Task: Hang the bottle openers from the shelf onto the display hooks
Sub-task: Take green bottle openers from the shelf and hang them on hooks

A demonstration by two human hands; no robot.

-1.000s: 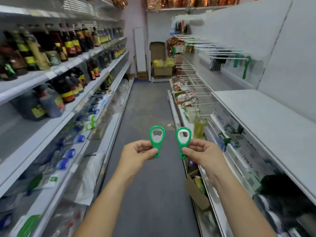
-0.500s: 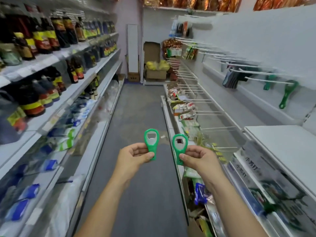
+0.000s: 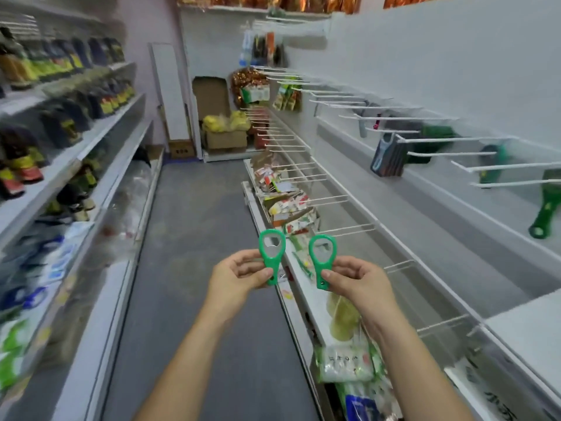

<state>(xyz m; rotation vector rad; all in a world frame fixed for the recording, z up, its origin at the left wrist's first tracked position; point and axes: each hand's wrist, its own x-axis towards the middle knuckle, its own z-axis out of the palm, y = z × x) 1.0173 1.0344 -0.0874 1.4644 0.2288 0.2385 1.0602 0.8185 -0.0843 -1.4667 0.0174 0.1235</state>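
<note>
Pinching one green opener apiece, both hands are hovering above the aisle floor, well short of the racks. Along the left shelving, dark sauce bottles point(image 3: 100, 104) are showing yellow and red labels too smeared to read. The left grip point(image 3: 239, 275) is clasping the narrow handle of the left bottle opener point(image 3: 271, 253) between thumb and curled fingers, with the ring end pointing up. Just beside it, not touching, the right bottle opener point(image 3: 322, 256) is standing the same way with its long axis upright, and the right grip point(image 3: 356, 281) is pinching its handle.

The wire display hooks point(image 3: 455, 139) are jutting from the right wall panel, up and to the right of both openers, so the right grip is the nearer one. A hung green opener point(image 3: 545, 214) near the panel's right edge seems to be dangling by its narrow end with the ring down. If so, each held opener is probably needing a flip before its handle hole can slide onto a wire. Dark carded items point(image 3: 388, 159) are occupying a nearer hook.

Packets point(image 3: 343, 360) on the lower right shelf are carrying printed characters, too blurred to make out.
</note>
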